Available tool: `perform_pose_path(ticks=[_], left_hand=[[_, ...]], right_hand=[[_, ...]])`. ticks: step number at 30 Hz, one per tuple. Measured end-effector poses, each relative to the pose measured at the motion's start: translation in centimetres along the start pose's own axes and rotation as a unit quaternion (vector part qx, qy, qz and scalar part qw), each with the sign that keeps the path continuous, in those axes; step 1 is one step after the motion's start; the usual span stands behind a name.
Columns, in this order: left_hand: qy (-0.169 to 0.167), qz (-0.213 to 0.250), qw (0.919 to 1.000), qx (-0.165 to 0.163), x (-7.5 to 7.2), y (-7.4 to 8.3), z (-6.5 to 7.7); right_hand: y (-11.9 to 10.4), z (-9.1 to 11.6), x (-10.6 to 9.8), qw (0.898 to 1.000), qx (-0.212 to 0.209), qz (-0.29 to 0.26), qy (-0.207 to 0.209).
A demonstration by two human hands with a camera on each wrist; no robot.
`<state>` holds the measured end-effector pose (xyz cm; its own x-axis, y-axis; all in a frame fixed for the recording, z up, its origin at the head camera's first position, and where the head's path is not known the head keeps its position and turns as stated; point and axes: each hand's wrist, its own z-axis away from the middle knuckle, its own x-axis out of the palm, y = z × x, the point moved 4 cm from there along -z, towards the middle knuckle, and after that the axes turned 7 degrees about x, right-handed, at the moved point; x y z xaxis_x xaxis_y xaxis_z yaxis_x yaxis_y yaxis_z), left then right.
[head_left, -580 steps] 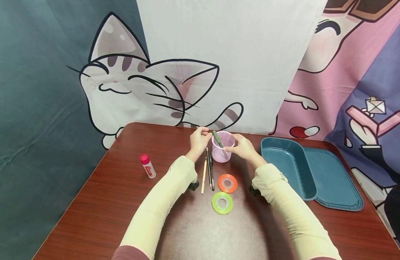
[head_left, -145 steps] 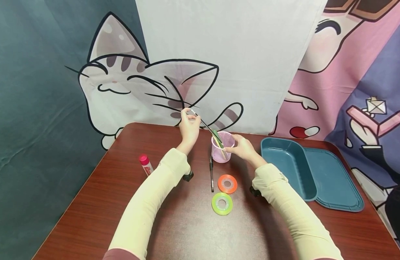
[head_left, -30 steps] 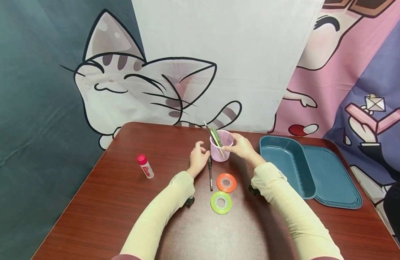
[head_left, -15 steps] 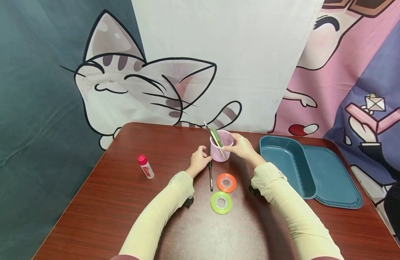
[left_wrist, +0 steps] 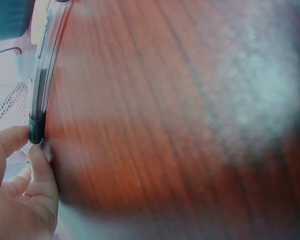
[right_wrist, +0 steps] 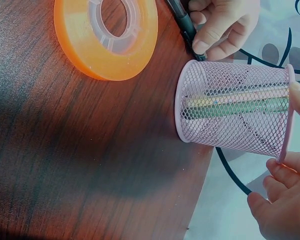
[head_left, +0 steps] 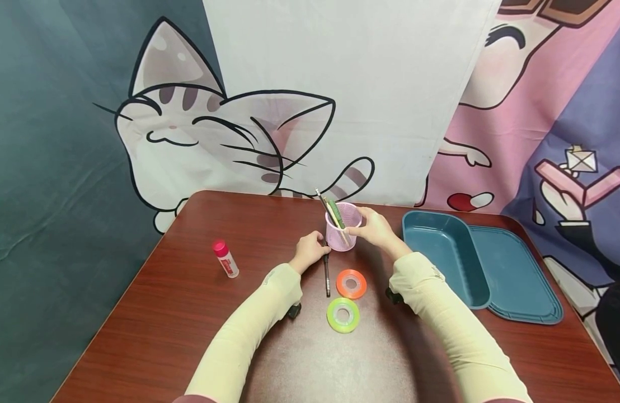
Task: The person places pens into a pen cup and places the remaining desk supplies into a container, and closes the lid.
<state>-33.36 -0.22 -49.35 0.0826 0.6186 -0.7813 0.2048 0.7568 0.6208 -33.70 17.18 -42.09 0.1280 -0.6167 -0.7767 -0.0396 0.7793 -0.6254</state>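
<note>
A black pen with a clear barrel lies on the table in front of a lilac mesh pen cup. At its far end my left hand pinches it between thumb and finger; the left wrist view shows the fingertips at the dark end of the pen. With thumb and fingers, my right hand grips the rim of the cup, which stands upright. Through the mesh of the cup in the right wrist view, a green pen and a pale stick show. A dark, slim pen or pencil leans out of it too.
Near the pen lie an orange tape roll and a green tape roll. A glue stick with a red cap stands at left. On the right is a blue-green box beside its lid. A printed cloth hangs behind.
Over the last second my left hand has come down slightly onto the pen's far end and closed on it. Earlier it put slim items into the cup. The right hand stays on the cup.
</note>
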Motion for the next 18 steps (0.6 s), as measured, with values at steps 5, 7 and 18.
perform_pose_path(ticks=[5, 7, 18], left_hand=[[-0.003, -0.014, 0.9999, 0.004, -0.09, 0.11, -0.08], [-0.004, -0.016, 0.9999, 0.003, -0.09, 0.12, -0.1], [-0.008, -0.026, 0.9996, 0.001, -0.21, 0.29, -0.05]], right_hand=[[-0.11, 0.06, -0.02, 1.0, 0.001, 0.001, 0.001], [-0.12, 0.07, -0.03, 1.0, 0.002, 0.003, 0.001], [0.03, 0.02, -0.03, 1.0, -0.003, 0.003, -0.001]])
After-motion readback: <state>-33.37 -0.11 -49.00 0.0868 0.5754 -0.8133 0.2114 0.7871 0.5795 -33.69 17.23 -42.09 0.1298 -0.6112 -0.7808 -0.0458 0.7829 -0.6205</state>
